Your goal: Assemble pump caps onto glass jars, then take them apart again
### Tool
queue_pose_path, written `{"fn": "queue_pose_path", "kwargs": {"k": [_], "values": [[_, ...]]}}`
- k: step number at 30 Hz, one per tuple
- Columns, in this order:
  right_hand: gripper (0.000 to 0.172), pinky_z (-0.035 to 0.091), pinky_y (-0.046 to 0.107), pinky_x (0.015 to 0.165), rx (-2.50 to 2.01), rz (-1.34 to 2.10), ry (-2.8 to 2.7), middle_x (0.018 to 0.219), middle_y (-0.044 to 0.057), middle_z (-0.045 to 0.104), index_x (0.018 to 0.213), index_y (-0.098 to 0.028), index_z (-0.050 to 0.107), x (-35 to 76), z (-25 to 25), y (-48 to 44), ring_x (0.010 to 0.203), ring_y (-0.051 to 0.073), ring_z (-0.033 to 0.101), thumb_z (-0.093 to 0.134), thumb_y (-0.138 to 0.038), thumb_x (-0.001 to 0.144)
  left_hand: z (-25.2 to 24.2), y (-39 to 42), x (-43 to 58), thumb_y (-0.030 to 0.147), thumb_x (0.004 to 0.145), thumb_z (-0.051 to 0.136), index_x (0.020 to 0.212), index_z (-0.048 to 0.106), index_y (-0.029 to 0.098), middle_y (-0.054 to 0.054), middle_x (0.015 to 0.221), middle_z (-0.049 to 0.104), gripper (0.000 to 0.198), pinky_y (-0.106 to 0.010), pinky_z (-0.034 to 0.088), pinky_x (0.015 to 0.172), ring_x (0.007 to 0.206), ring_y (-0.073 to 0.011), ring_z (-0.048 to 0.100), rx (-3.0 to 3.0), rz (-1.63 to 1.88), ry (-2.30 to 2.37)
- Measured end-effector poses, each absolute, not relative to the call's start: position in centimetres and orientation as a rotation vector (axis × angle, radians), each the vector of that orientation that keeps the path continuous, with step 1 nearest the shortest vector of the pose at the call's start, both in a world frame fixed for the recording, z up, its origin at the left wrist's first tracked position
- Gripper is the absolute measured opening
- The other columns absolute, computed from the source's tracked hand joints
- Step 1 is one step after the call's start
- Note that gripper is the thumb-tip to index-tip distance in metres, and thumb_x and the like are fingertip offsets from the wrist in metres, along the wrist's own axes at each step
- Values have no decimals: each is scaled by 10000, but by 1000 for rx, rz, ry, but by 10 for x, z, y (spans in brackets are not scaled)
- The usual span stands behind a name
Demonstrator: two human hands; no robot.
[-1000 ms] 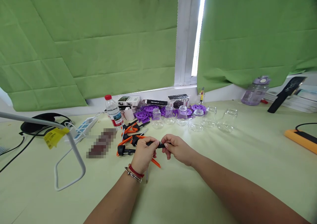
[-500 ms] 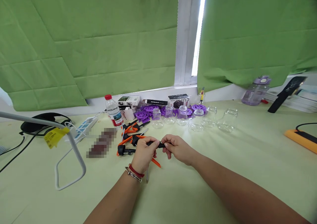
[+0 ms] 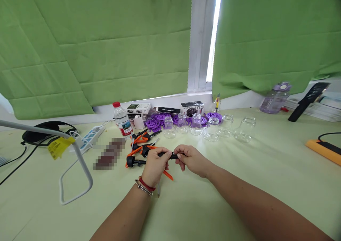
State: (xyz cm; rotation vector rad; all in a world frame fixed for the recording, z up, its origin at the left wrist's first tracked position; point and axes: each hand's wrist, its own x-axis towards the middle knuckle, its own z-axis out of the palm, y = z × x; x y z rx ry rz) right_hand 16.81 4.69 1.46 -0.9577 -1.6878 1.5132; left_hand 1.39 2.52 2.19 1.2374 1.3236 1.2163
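Note:
In front of me, my left hand (image 3: pixel 156 167) is closed round a black-and-orange trigger part, mostly hidden by the fingers. Its black stem (image 3: pixel 173 156) shows between my two hands, and an orange lever (image 3: pixel 168 175) sticks out below. My right hand (image 3: pixel 194 160) pinches the stem's right end between thumb and fingers. A thin clear or grey rod (image 3: pixel 158 190) shows beneath my left wrist. Just left of and behind my left hand lie several similar black-and-orange parts (image 3: pixel 130 162). Clear glass bottles (image 3: pixel 196 126) stand in a row beyond my hands.
Purple plastic pieces (image 3: pixel 153 124) and small boxes (image 3: pixel 139 108) lie behind the glass. A red-capped water bottle (image 3: pixel 123 122) stands left of them. Further left are a power strip (image 3: pixel 92 138) and a grey metal frame (image 3: pixel 89 179). A lilac drink bottle (image 3: pixel 274 100) stands far right.

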Motion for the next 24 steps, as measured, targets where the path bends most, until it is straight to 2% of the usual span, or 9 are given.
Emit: {"fn": "queue_pose_path", "kwargs": {"k": [8,14,19,22,24], "values": [[62,358,233,506,-1012,1511,-1698,650,-40,561,838,-182,494,167,18,45,430,69,473,447,-205,805,19,26,13,371,669,645,664,603,145,53,428,463,230,-198,375,382,364,-72,407,1259,1205,1324],[128,367,233,507,-964,1531,-1675,649,-47,560,935,-186,494,168,9,50,439,68,474,466,-238,822,19,26,12,399,679,650,719,600,149,51,431,482,258,-197,378,391,388,-86,445,1232,1185,1301],[199,398,252,540,-928,1573,-1554,637,-26,586,949,-170,526,172,1,58,461,76,482,531,-307,804,22,26,12,409,701,650,980,555,174,1,718,600,377,-225,465,512,634,-140,603,1159,1255,1189],[231,394,253,532,-919,1585,-1488,602,-23,590,952,-159,528,174,2,62,460,81,472,562,-309,780,22,26,11,397,720,644,1127,469,200,-38,904,614,485,-252,499,626,804,-160,611,1090,1300,1138],[247,389,252,514,-909,1590,-1425,617,-14,600,939,-156,527,176,3,64,455,80,457,586,-313,757,21,28,11,389,732,637,1161,429,213,-46,951,602,508,-262,502,662,847,-164,609,1048,1327,1125]]}}
